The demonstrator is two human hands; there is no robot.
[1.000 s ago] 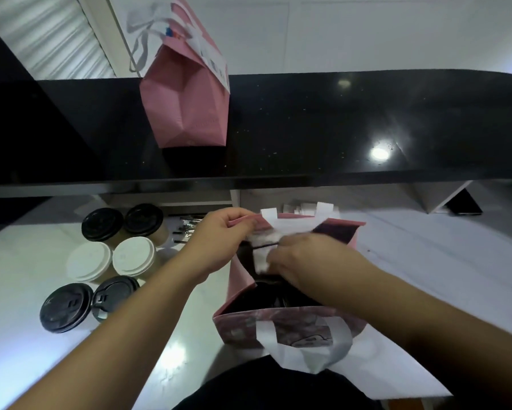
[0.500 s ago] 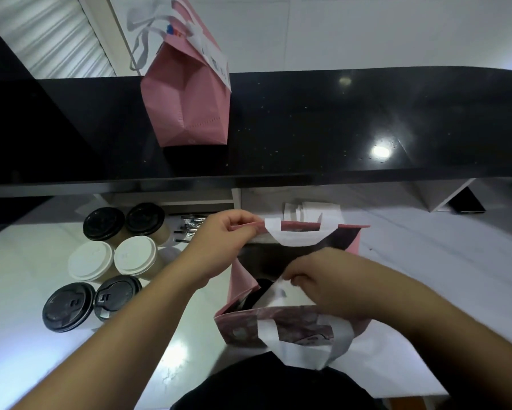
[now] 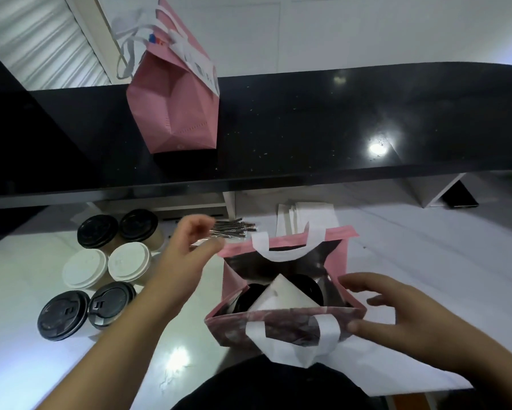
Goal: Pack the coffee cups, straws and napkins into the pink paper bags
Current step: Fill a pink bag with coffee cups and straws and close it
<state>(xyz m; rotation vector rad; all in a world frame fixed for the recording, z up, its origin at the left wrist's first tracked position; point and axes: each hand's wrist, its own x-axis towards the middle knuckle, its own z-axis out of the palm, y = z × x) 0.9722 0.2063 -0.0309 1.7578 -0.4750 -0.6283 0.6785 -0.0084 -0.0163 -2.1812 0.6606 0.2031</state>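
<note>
head view | looks down, close (wide-angle) | white counter

Your left hand hovers with fingers loosely curled, holding nothing; your right hand spreads relaxed fingers, both forearms reaching forward.

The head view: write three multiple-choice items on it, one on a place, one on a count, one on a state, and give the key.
1. Where does the closed pink bag stand?
A. on the black counter
B. on the white table
C. on the floor

2. How many cups with white lids stand outside the bags?
A. one
B. two
C. four

3. How is the near pink bag?
A. folded flat
B. taped shut
C. open at the top

Key: 1 A, it sits on the raised dark surface; 2 B, two white lids among four black ones; 3 C, a napkin and a black lid show inside.
</note>
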